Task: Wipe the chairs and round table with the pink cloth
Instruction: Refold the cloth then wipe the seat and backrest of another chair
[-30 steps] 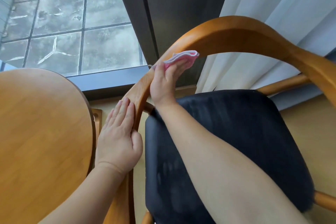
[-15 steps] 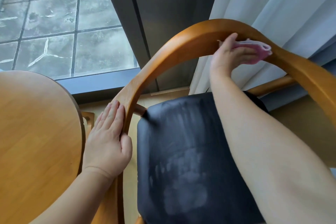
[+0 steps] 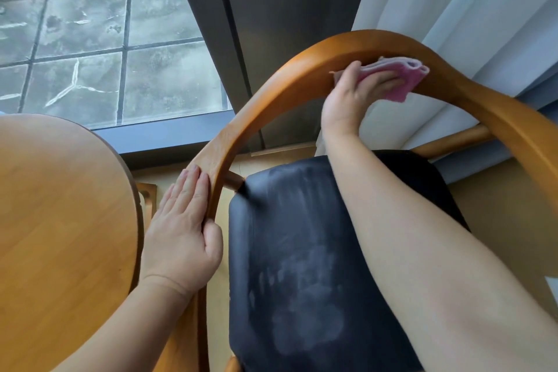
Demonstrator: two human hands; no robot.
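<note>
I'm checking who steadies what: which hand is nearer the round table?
Left. The left hand rests flat on the chair's curved rail, just beside the round table; the right hand presses the pink cloth against the rail's top, farther away.

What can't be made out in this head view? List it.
- Folded pink cloth: partly covered by the right hand.
- Curved wooden chair backrest rail: its right end leaves the frame.
- Black padded chair seat: right part hidden under the right forearm.
- Round wooden table: cut by the left and bottom edges.
- Left hand: palm unseen.
</note>
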